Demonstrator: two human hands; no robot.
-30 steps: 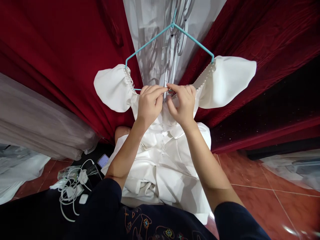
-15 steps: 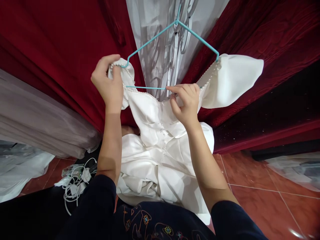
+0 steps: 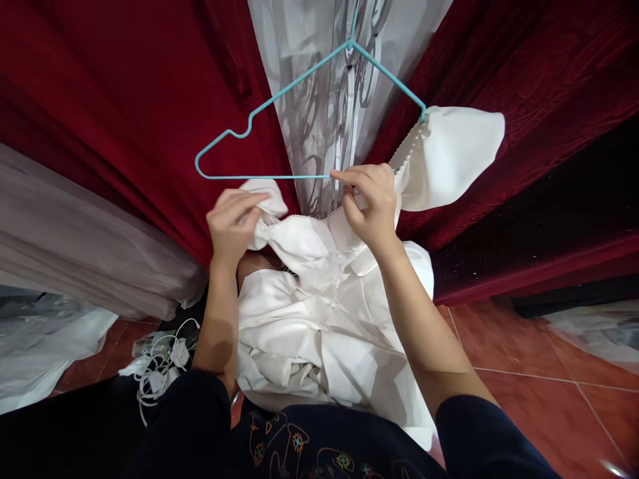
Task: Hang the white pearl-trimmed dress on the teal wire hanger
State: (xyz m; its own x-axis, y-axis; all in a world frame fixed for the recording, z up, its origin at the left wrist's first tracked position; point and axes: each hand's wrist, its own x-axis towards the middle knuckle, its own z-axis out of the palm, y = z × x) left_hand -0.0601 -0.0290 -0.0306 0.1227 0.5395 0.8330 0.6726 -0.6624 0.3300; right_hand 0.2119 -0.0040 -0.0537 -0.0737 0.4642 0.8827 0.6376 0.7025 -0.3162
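A white dress [image 3: 319,313] with pearl-trimmed neckline and puff sleeves hangs half off a teal wire hanger [image 3: 279,100]. Its right sleeve [image 3: 452,156] still sits on the hanger's right end. My left hand [image 3: 232,226] is closed on the dress's left sleeve, which is pulled down below the hanger's bare left end. My right hand [image 3: 369,203] pinches the hanger's bottom wire together with the neckline near the middle.
Dark red velvet curtains [image 3: 114,100] hang left and right, with a sheer grey patterned curtain [image 3: 324,80] between them. Grey fabric [image 3: 74,246] bunches at the left. White chargers and cables [image 3: 157,372] lie on the red tiled floor [image 3: 524,359].
My left hand left the neckline's middle, went up to the left sleeve, and pulled it down off the hanger's left end. My right hand stayed put.
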